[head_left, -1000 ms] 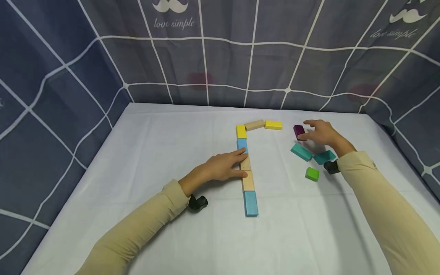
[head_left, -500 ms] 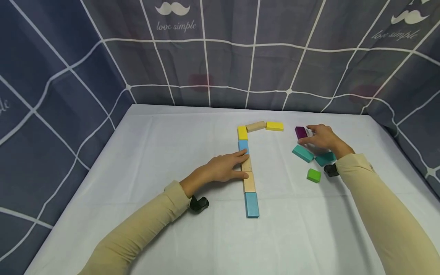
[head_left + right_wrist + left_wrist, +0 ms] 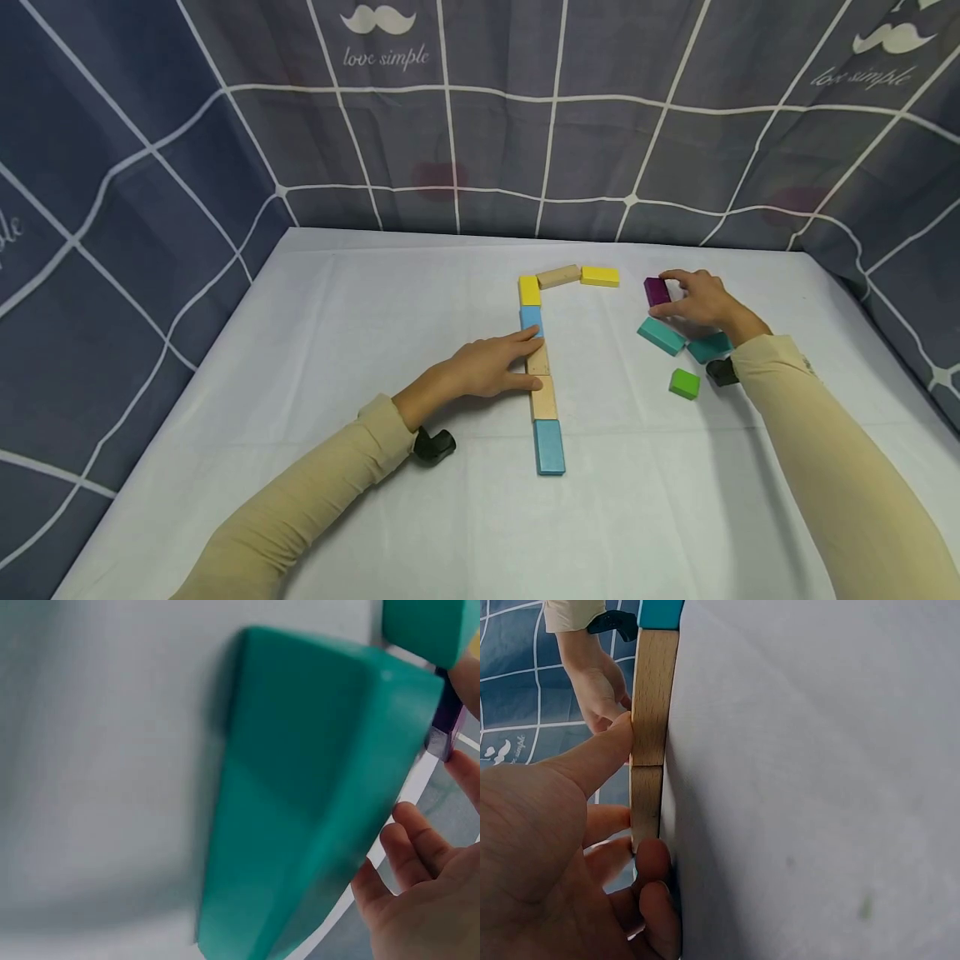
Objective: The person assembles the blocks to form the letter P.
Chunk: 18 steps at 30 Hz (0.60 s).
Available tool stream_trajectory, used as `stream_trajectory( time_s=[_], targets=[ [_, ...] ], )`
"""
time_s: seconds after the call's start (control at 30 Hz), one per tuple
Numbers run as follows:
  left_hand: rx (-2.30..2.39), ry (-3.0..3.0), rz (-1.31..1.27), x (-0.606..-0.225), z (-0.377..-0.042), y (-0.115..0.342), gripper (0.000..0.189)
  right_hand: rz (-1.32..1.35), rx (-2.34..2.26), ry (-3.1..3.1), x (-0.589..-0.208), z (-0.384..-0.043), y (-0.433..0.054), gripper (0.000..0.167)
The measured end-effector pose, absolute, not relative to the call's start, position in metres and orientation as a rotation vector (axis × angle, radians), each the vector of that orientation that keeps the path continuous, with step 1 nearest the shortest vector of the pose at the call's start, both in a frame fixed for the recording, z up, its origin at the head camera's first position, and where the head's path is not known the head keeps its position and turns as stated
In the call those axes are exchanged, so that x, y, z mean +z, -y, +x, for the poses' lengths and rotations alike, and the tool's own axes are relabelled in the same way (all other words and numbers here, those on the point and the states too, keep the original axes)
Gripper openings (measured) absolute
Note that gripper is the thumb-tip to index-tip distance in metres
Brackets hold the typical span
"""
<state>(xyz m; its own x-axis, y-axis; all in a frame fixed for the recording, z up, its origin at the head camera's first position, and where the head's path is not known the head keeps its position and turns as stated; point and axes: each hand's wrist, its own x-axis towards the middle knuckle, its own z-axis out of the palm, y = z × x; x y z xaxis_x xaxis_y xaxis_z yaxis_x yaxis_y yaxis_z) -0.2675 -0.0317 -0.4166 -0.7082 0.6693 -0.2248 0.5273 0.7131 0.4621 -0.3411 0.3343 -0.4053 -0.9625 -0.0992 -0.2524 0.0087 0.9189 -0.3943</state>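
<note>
My left hand [image 3: 487, 367] lies along a row of flat blocks, fingers extended. Its thumb is on a wooden block [image 3: 543, 400], and the fingertips reach another wooden block [image 3: 537, 361] and a light blue block [image 3: 530, 318]. The left wrist view has the thumb against the side of the wooden block [image 3: 652, 697]. Over at the right, my right hand [image 3: 701, 300] pinches a purple block [image 3: 656, 291] between thumb and index finger at its two ends. The remaining right fingers are spread beside a teal block [image 3: 300, 787] in the right wrist view.
A blue block [image 3: 549, 447] ends the row nearest me. At its far end, a yellow block [image 3: 528, 290] meets a slanted wooden block [image 3: 558, 277] and another yellow block [image 3: 600, 277]. Two teal blocks [image 3: 662, 336] and a green block [image 3: 684, 383] lie loose on the white cloth [image 3: 375, 333].
My right thumb and index finger have shifted left and settled at the ends of the purple block. The left hand stays in place on the row.
</note>
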Motion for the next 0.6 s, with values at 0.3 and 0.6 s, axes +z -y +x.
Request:
stream_trajectory(
  time_s=[0.3, 0.6],
  targets=[
    [0.524, -2.539, 0.928, -0.417, -0.267, 0.033, 0.075, -0.117, -0.637, -2.804, -0.406, -0.341, -0.330, 0.078],
    [0.531, -2.542, 0.930, -0.418, -0.268, 0.033, 0.075, -0.146, -0.667, -2.788, -0.401, -0.349, -0.310, 0.078]
  ],
)
